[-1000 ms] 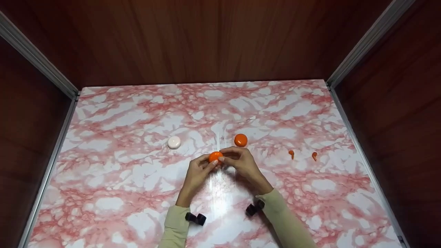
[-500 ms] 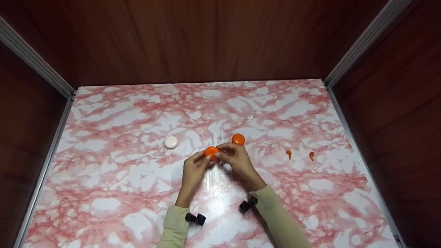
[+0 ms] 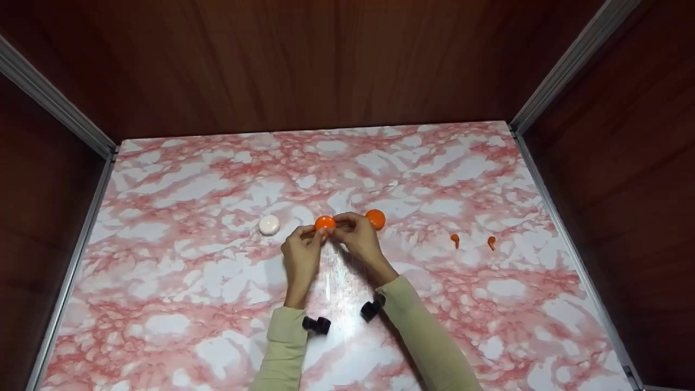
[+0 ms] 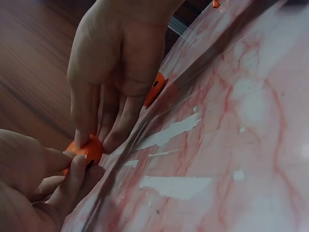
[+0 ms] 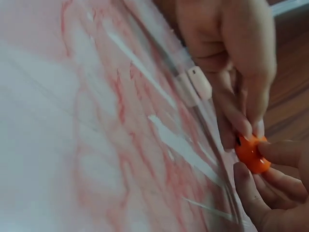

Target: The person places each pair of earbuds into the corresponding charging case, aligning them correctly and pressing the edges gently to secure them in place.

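Observation:
Both hands hold a small round orange earbud case (image 3: pixel 324 222) between them, near the middle of the table. My left hand (image 3: pixel 300 258) pinches its left side with thumb and fingers. From the right, my right hand (image 3: pixel 359 240) pinches it too. A dark oval mark shows on the held orange case (image 4: pixel 94 153) in the left wrist view. Just behind the right hand lies a second orange case (image 3: pixel 375 219). A white case (image 3: pixel 269 225) sits left of the hands. Two orange earbuds (image 3: pixel 455 240) lie apart on the right.
The table (image 3: pixel 179 260) has a red and white marbled top. Dark wood panels (image 3: pixel 304 65) with metal edge strips stand at the back and both sides. Black wrist cameras (image 3: pixel 316 325) sit on both sleeves.
Both hands have moved forward and slightly left, carrying the orange earbud case with them. It stays pinched between both hands. The other case, the white case and the earbuds stay on the table.

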Demonstrator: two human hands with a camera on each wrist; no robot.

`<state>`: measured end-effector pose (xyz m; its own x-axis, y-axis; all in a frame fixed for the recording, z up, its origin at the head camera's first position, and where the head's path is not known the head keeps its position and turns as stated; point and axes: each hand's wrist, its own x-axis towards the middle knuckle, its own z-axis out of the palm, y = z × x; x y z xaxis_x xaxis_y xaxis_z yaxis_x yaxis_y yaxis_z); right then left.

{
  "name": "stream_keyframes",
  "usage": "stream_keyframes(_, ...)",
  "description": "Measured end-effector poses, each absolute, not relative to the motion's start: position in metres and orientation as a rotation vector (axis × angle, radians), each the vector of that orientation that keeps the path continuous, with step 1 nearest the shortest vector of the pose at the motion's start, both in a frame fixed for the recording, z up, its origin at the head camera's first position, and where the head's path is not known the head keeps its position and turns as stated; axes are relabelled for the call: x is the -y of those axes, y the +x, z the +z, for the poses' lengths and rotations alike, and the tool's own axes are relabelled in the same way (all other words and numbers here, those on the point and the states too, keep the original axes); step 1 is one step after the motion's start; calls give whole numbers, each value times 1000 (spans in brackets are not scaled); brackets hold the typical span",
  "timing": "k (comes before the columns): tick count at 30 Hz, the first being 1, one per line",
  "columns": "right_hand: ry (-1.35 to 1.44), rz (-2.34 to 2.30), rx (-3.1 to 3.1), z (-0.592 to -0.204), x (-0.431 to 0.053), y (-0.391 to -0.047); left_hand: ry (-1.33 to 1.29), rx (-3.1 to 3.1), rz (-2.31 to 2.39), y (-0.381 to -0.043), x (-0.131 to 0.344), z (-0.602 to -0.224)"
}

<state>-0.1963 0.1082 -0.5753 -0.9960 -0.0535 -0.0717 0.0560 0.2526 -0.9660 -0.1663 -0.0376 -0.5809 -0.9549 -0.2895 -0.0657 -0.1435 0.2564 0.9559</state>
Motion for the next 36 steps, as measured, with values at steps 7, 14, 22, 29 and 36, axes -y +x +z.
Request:
stream_keyframes(7, -9, -1778, -2550, -577, -97, -209, 513, 2471, -1662, -180, 35, -582)
stream_keyframes(14, -14, -1685, -2654, -573, -92, -219, 558, 2493, -1634, -190, 35, -580)
stream_keyframes(22, 9, -1664, -2631, -574, -91, -224, 565, 2477, -1663, -194, 35, -580)
stream_keyframes(29, 26, -1592, -2662, -572, -93, -225, 570, 2498, -1666, -195, 35, -579)
stream_keyframes(36, 70, -1576, -2666, -574, -93, -225, 590, 2508, -1667, -194, 34, -582)
